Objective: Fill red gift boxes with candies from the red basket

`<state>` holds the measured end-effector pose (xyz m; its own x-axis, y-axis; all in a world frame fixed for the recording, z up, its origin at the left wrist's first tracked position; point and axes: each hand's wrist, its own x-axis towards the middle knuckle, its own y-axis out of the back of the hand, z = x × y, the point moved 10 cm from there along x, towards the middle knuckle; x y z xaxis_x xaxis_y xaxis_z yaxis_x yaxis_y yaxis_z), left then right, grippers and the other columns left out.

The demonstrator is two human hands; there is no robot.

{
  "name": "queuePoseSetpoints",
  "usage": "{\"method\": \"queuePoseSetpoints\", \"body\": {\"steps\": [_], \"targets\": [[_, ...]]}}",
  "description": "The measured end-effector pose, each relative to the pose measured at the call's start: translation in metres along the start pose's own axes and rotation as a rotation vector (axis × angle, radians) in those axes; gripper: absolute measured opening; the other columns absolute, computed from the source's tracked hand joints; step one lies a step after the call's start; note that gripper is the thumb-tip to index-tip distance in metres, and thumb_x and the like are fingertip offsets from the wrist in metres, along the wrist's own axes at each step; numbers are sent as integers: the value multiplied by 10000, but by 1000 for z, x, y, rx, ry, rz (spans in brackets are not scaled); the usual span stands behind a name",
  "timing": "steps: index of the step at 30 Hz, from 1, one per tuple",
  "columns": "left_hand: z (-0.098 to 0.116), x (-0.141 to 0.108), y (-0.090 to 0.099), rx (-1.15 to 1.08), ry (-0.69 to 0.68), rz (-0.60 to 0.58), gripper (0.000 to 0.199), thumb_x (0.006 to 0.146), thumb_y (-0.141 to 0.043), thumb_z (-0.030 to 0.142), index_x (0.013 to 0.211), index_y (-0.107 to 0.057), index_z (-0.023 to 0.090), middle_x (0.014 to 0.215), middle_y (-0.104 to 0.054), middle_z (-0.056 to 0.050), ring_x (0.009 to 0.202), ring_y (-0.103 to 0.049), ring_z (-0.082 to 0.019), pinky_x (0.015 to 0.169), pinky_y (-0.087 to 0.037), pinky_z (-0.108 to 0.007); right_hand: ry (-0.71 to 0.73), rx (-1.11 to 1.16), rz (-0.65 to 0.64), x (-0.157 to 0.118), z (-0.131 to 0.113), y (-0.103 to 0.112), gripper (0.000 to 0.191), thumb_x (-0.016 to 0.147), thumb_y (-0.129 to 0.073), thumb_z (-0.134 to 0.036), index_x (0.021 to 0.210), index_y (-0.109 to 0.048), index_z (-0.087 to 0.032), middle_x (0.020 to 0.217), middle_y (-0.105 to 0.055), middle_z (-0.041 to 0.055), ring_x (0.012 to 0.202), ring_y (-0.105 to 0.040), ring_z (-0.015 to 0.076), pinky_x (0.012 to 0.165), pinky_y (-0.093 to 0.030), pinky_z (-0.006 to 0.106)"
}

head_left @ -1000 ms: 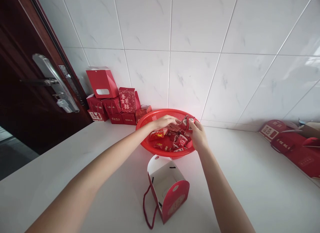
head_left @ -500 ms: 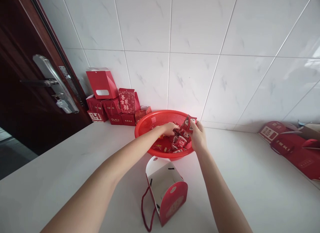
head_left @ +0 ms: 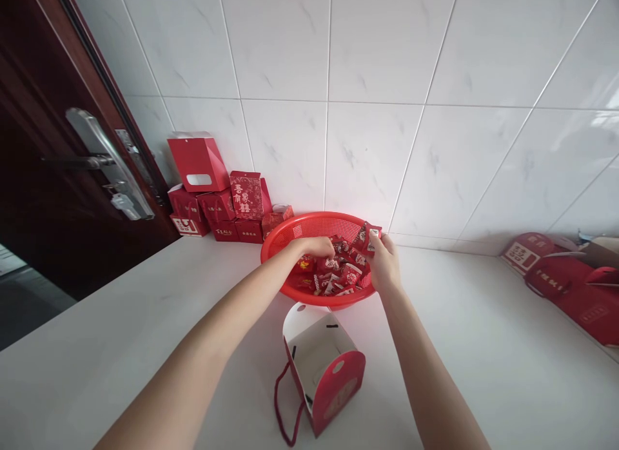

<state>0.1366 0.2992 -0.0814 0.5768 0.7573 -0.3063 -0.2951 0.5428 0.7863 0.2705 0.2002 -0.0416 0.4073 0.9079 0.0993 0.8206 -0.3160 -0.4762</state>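
A red plastic colander basket (head_left: 300,229) holds several red wrapped candies (head_left: 349,274). Over its right rim, my right hand (head_left: 385,262) is closed, pinching a red wrapped candy (head_left: 371,233) between thumb and fingers. My left hand (head_left: 316,247) reaches inside, its fingers curled down among the candies; whatever they grip is hidden. In front of the basket stands an open red gift box (head_left: 338,389), white inside, with dark red cord (head_left: 277,401) looping out on its left. No candy shows in the box.
Several red boxes (head_left: 225,208) are stacked against the tiled wall (head_left: 377,115) at the back left. More red boxes (head_left: 575,289) lie at the right on the white countertop (head_left: 474,347). A dark door (head_left: 43,127) with a metal handle is at far left.
My left hand has shifted slightly left within the basket, uncovering more candies, and some candies there have moved. My right hand keeps its candy at nearly the same spot.
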Motion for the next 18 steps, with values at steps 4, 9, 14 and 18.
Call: {"method": "queuePoseSetpoints", "body": {"steps": [4,9,14,18], "targets": [[8,-6,10,-135,-48,39,176,706,-583,274,572,-515,183,595,-511,8,589,-449,-136,566,-395,-264,12,18,-6,1,-1,0,309,657,-770,-456,702,-557,-237,632,-557,-61,580,-505,127,516,-438,259],[22,-15,16,-204,-137,46,171,664,-638,286,587,-531,178,602,-526,12,597,-450,-132,571,-381,-257,1,15,-29,-1,-1,-3,297,654,-769,-458,705,-577,-238,636,-585,-49,584,-517,140,520,-445,273],[31,-21,21,-204,-187,75,192,659,-641,305,574,-522,180,581,-521,27,570,-459,-125,560,-367,-255,1,11,-41,-1,-1,-4,272,663,-764,-448,712,-601,-237,671,-629,-36,599,-540,145,522,-445,272],[36,-26,26,-166,-184,122,172,697,-606,277,576,-535,177,575,-529,27,543,-453,-116,574,-382,-260,0,4,-52,-1,0,-4,262,673,-758,-451,722,-612,-239,669,-630,-36,601,-544,148,519,-445,270]]}}
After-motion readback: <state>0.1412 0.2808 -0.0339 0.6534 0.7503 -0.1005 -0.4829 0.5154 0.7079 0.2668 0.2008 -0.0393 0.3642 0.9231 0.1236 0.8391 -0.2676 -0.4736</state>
